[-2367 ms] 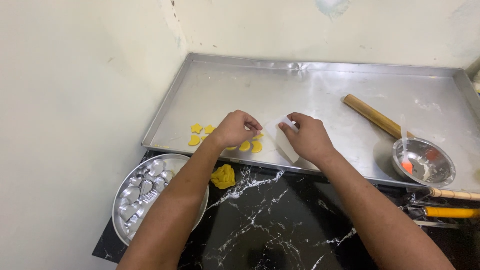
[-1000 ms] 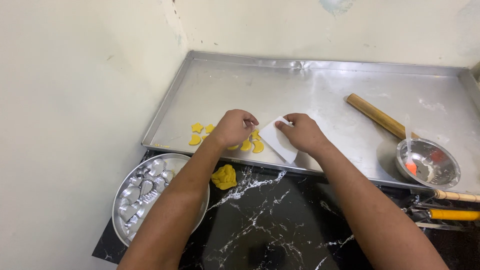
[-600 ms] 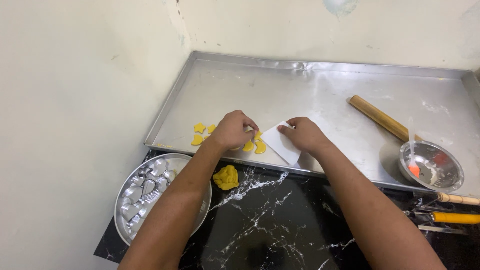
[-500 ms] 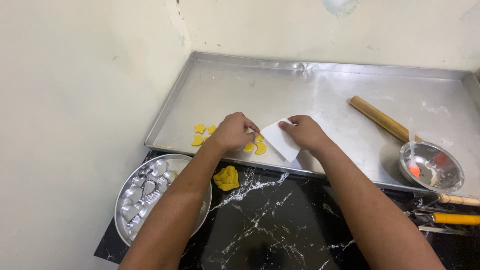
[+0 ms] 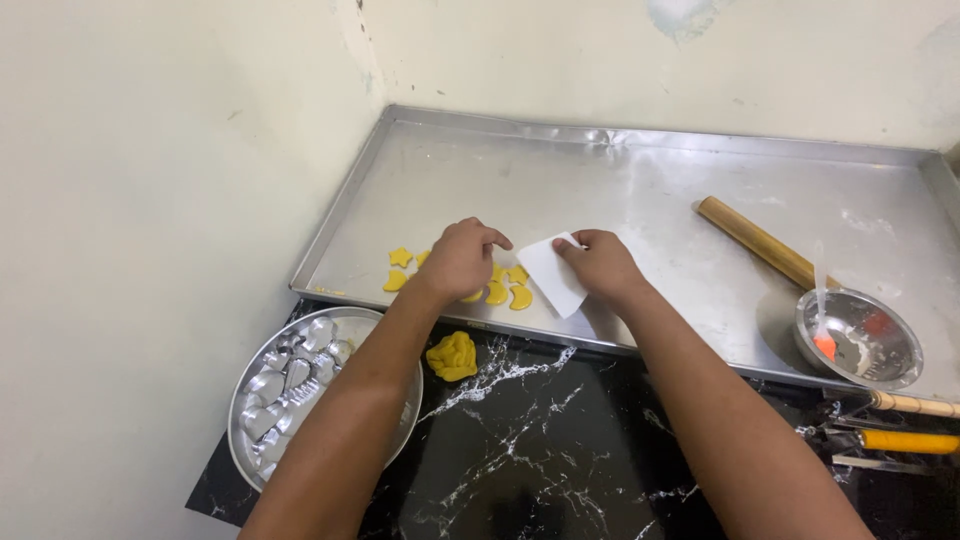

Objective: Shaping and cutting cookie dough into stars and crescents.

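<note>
A large steel tray (image 5: 620, 170) lies against the wall. Near its front left edge sit several small yellow dough cut-outs (image 5: 505, 290), stars and crescents. My left hand (image 5: 462, 258) rests curled over them, fingertips down on the dough pieces. My right hand (image 5: 598, 265) holds a white flat scraper (image 5: 552, 276), its lower edge on the tray just right of the crescents. A lump of yellow dough (image 5: 453, 355) lies on the black marble counter (image 5: 540, 450) below the tray.
A round metal plate (image 5: 400, 400) with several metal cookie cutters sits at the left on the counter. A wooden rolling pin (image 5: 760, 243) and a small steel bowl (image 5: 858, 338) with a spoon lie on the tray's right. Yellow-handled tools (image 5: 905, 440) lie at the right edge.
My right hand has slid the white scraper left, closer to the crescents. My left hand stays over the cut-outs. The camera has shifted slightly.
</note>
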